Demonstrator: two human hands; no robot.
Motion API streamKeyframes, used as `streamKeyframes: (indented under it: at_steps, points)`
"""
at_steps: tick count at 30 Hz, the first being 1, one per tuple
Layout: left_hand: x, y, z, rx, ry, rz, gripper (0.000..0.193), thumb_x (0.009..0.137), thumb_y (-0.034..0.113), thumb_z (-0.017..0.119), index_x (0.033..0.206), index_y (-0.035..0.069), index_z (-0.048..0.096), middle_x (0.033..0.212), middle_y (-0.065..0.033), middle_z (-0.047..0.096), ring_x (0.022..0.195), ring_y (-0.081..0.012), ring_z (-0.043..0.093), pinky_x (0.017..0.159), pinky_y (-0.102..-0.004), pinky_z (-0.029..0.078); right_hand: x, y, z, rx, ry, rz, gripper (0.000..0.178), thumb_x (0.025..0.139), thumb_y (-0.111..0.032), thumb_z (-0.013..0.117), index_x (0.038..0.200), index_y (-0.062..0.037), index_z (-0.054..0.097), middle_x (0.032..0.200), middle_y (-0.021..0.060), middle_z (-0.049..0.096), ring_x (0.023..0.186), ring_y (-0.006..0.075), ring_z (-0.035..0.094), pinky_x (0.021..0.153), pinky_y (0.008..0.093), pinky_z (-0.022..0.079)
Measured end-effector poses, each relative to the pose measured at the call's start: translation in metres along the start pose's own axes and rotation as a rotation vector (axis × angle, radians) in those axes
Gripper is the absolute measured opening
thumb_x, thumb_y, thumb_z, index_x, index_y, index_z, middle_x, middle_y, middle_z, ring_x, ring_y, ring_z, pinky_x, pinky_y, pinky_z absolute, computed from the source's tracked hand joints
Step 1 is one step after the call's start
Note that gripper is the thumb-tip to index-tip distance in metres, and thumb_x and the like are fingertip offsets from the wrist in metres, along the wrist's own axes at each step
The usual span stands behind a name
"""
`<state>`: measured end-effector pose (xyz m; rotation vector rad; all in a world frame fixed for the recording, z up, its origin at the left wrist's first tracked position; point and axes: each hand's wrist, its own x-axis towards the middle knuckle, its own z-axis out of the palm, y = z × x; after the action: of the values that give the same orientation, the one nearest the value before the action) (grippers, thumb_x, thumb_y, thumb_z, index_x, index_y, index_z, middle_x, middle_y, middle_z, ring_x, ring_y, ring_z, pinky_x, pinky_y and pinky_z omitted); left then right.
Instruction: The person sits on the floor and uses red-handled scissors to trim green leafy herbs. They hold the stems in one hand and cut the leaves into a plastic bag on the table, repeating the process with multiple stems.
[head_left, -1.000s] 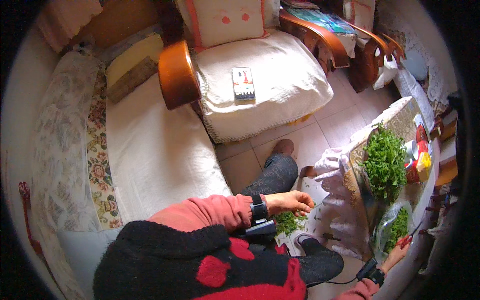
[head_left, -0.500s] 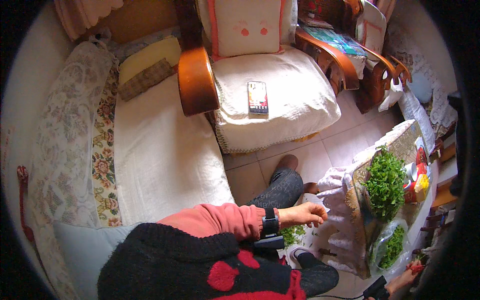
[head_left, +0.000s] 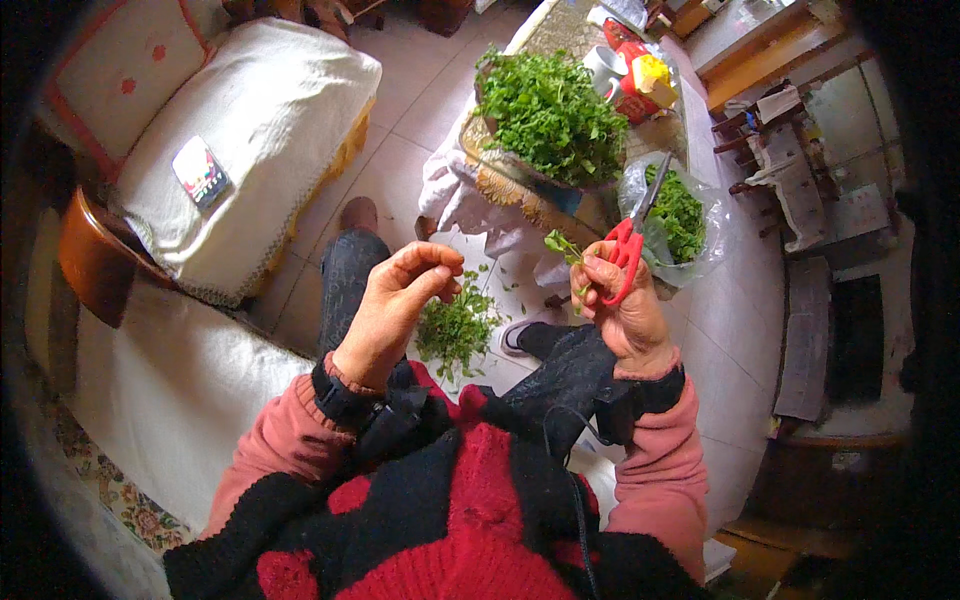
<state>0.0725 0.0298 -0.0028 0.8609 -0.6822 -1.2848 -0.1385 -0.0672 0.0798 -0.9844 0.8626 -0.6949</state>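
Observation:
My right hand (head_left: 632, 318) is closed around red-handled scissors (head_left: 626, 243), their dark blades pointing up and away. A small leafy green sprig (head_left: 565, 245) is pinched between that hand's thumb and fingers. To the left, my left hand (head_left: 392, 308) has its fingers curled together in a pinch; anything in it is too small to make out. Below and between the hands, a loose pile of green sprigs (head_left: 455, 325) lies on the floor. Ahead, a big heap of leafy greens (head_left: 550, 115) sits on a cloth-covered table (head_left: 520, 190). Beside it, a clear plastic bag (head_left: 712, 225) holds more greens.
White mugs (head_left: 604, 68) and a red and yellow package (head_left: 648, 82) stand behind the heap. At left, a phone (head_left: 200, 172) lies on a white-covered armchair seat (head_left: 270, 110). A white-covered couch (head_left: 170, 390) is close on my left; wooden furniture (head_left: 790, 150) stands far right.
The view has swung to the right, so the armchair now appears further left. My right hand with the scissors and sprig has come up from the lower right edge toward the middle.

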Motion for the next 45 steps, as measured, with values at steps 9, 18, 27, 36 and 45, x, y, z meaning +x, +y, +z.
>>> streamKeyframes:
  at_steps: [9,18,27,36,45]
  points:
    - [0.003,0.006,0.022,0.284,-0.263,0.16,0.032,0.082,0.007,0.059,0.114,0.001,0.054,0.123,-0.0072,0.048,0.114,-0.0164,0.045,0.094,-0.03,0.036,-0.014,0.014,0.006,-0.035,-0.02,0.107,0.011,0.085,-0.017,0.06,0.084,-0.006,0.058,0.065,0.0012,0.056,0.051,0.0065,0.049,0.043,0.0209,0.037]
    - [-0.003,-0.011,0.032,-0.135,-0.212,-0.253,0.015,0.084,0.015,0.063,0.091,0.002,0.06,0.081,-0.0018,0.061,0.073,-0.008,0.055,0.067,-0.0227,0.045,-0.022,0.026,0.007,-0.093,-0.052,0.139,0.023,0.086,-0.026,0.06,0.091,-0.0038,0.056,0.075,0.0057,0.06,0.054,0.0088,0.053,0.043,0.0205,0.037]
    - [-0.001,-0.014,0.033,-0.105,-0.219,-0.256,0.019,0.085,0.02,0.062,0.091,0.001,0.059,0.08,-0.0026,0.061,0.072,-0.0094,0.055,0.066,-0.0229,0.045,-0.024,0.033,0.005,-0.192,-0.025,0.001,0.01,0.082,-0.008,0.063,0.088,-0.0047,0.056,0.078,0.0052,0.058,0.062,0.0098,0.053,0.052,0.0208,0.04]
    - [0.004,-0.017,0.019,-0.14,0.014,-0.146,0.028,0.095,0.025,0.045,0.104,0.0,0.056,0.095,-0.004,0.058,0.081,-0.0096,0.056,0.072,-0.0235,0.045,-0.024,0.034,0.003,-0.205,0.073,0.022,0.014,0.078,-0.002,0.065,0.088,-0.0052,0.056,0.078,0.0056,0.06,0.063,0.0111,0.055,0.054,0.0228,0.043]
    - [0.001,-0.017,0.021,-0.139,-0.038,-0.178,0.019,0.09,0.015,0.054,0.103,0.001,0.056,0.092,-0.0035,0.059,0.079,-0.0085,0.055,0.07,-0.0227,0.045,-0.023,0.035,0.003,-0.128,0.051,0.056,0.013,0.078,-0.002,0.063,0.087,-0.0062,0.055,0.078,0.0064,0.06,0.061,0.0115,0.053,0.052,0.0234,0.043]
